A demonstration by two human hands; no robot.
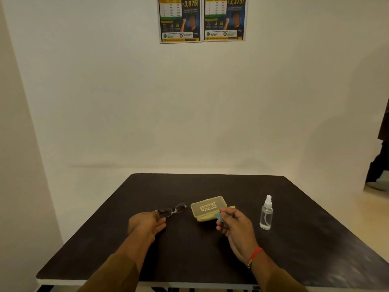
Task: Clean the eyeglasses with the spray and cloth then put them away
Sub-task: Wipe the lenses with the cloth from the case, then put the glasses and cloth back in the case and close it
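Observation:
The eyeglasses (pixel 173 210) lie on the dark table (pixel 305 228), left of centre, with their thin frame and lenses showing. My left hand (pixel 147 225) hovers just in front of them, blurred, fingers apart and holding nothing. A yellowish glasses case (pixel 207 208) sits in the middle with its lid raised. My right hand (pixel 234 227) is in front of the case, fingers pinched on a small blue-grey cloth (pixel 219 217). A clear spray bottle (pixel 266 213) with a white nozzle stands upright to the right of that hand.
The table's front edge runs just below my forearms. A pale wall stands close behind the table with two posters (pixel 202 18) high up. A dark shape, perhaps another person (pixel 379 161), shows at the far right edge.

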